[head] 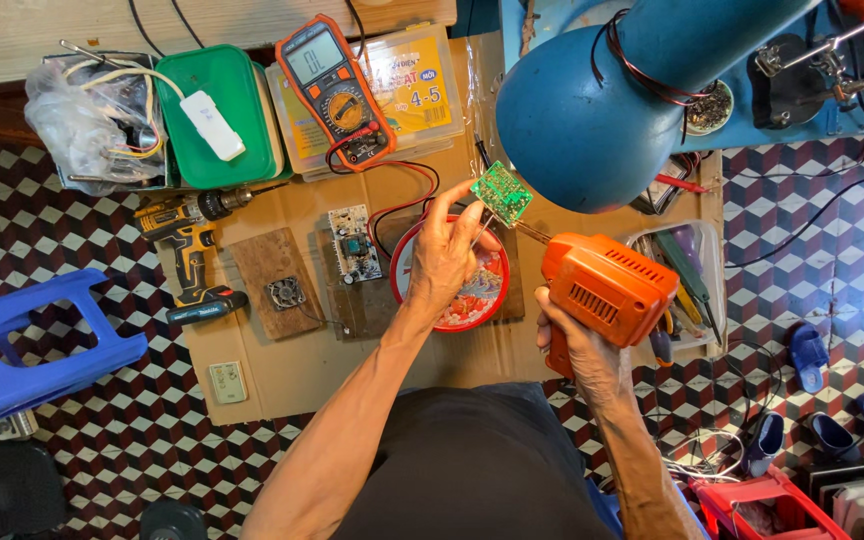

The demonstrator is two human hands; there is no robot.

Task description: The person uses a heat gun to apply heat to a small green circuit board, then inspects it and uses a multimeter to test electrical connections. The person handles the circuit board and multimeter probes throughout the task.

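Above the red round tin point(472, 305) near the middle of the cardboard sheet point(302, 375), we hold a small green circuit board point(501, 193) up in our left hand point(444, 255), fingers pinched on its lower edge so that it tilts under the blue lamp point(592, 100). Our right hand point(577, 345) is clenched around the grip of an orange soldering gun point(607, 290), whose thin tip points left and reaches just below the board; we cannot tell whether it touches.

Beside the tin, to its left, a second circuit board point(354, 243) lies flat on the cardboard, and next to that a wooden block point(274, 280) with a small fan on it. A yellow cordless drill point(182, 245) lies at the sheet's left edge. At the far edge sit a green plastic box point(222, 120) and an orange multimeter point(337, 90), its red and black leads curling toward the tin. A clear tray of tools point(687, 275) stands at the right edge, just beyond the soldering gun. A blue stool point(22, 345) stands on the patterned floor to the left.
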